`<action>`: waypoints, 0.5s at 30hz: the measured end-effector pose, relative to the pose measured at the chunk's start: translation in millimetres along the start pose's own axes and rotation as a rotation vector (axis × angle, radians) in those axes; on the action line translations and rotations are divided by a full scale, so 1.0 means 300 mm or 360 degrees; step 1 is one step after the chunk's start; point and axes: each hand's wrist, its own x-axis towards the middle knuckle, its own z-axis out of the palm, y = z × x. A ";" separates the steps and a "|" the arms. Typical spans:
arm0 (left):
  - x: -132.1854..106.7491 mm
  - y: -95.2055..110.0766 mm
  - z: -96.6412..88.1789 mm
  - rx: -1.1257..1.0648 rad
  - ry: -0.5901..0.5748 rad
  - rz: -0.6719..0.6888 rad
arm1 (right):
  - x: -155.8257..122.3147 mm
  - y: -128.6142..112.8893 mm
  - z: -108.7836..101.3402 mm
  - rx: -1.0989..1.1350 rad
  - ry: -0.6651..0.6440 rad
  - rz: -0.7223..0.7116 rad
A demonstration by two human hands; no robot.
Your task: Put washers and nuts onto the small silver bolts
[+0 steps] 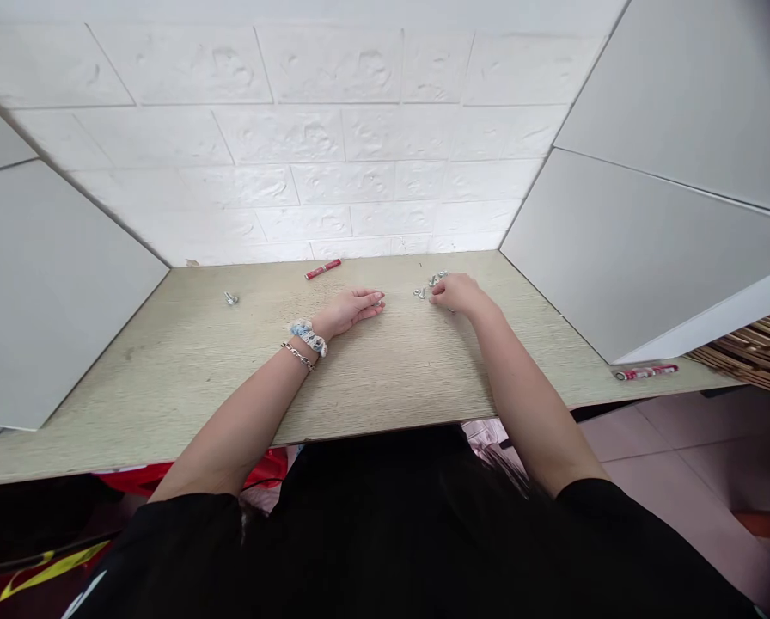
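Note:
My left hand (351,311) is closed above the board, thumb against fingers. Between its fingertips a small silvery metal piece (377,303) shows in part; its exact kind is hidden. My right hand (457,293) is curled down at a small group of metal bolts, fingers bent together, and what they grip cannot be made out. A bolt (422,293) lies just left of its fingertips, and another bolt (433,280) is behind them, partly covered. Far to the left, apart from both hands, lies a bolt with a washer or nut (231,298).
A red pen-like tube (323,269) lies near the white brick-patterned wall (372,185). Grey panels (656,249) enclose the wooden board (385,378) on both sides. At the right, a second red tube (646,372) rests near a woven basket (755,348).

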 end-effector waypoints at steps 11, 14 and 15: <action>0.021 -0.027 -0.011 0.0075 -0.0121 0.0059 | -0.002 -0.051 0.062 -0.0428 -0.0006 -0.0153; 0.027 -0.035 -0.008 0.0208 -0.0130 0.0131 | -0.013 -0.090 0.085 -0.0065 0.0108 -0.0357; 0.029 -0.037 -0.008 0.0261 -0.0139 0.0170 | -0.018 -0.105 0.096 0.0057 0.0161 -0.0458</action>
